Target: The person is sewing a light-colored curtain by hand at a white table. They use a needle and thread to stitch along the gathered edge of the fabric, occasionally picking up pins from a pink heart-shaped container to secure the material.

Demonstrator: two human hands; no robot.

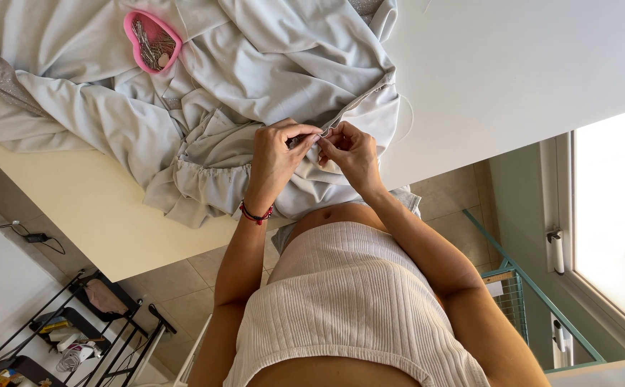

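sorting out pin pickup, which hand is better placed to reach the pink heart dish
Probably the left. The left hand is on the same side as the pink heart dish. The right hand would have to cross over it. Both hands pinch the grey fabric.

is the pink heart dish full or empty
Not empty: the pink heart dish holds a heap of metal pins, lying on the rumpled grey fabric.

Both hands, left and right, fingertips together, seemingly pinched.
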